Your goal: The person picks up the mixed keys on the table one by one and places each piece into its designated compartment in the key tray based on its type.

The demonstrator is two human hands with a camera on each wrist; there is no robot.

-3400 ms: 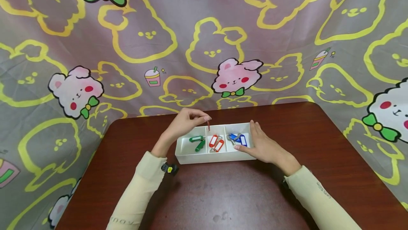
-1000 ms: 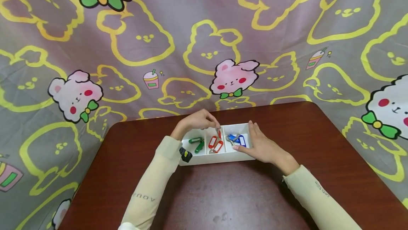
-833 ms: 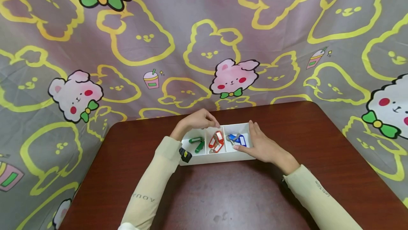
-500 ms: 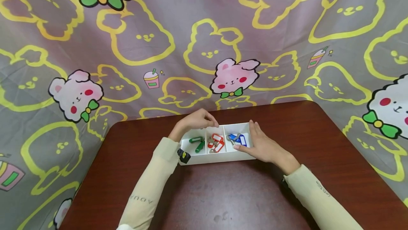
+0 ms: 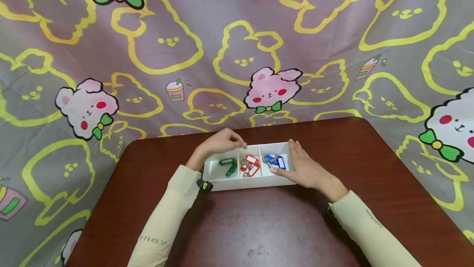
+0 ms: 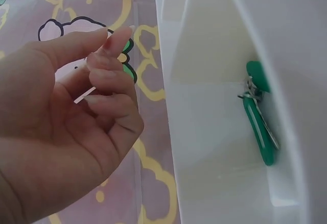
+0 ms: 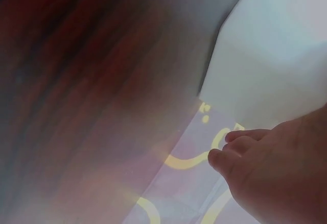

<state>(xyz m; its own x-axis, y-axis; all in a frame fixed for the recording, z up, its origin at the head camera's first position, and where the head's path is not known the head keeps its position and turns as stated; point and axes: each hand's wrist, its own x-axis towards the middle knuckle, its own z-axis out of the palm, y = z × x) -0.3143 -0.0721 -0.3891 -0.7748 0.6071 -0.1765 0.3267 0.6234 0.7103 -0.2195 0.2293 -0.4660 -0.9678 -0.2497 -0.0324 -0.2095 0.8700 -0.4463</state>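
A white three-compartment box (image 5: 248, 183) stands on the table. Green key tags (image 5: 231, 169) lie in its left section, red key tags (image 5: 252, 160) with metal rings in the middle, blue key tags (image 5: 275, 161) with keys on the right. My left hand (image 5: 222, 141) is over the back rim by the middle section. In the left wrist view its fingers (image 6: 115, 81) are loosely curled, thumb close to the index finger, holding nothing. My right hand (image 5: 307, 168) rests along the box's right end, fingers extended, thumb over the front part of the blue section.
The dark red-brown table (image 5: 266, 226) extends around the box on all sides. A patterned curtain (image 5: 207, 53) with bears hangs right behind the table's back edge and along both sides.
My left hand let go of a red key tag, which dropped onto the other red ones in the middle section. The hand then drew back to the left. My right hand stays put.
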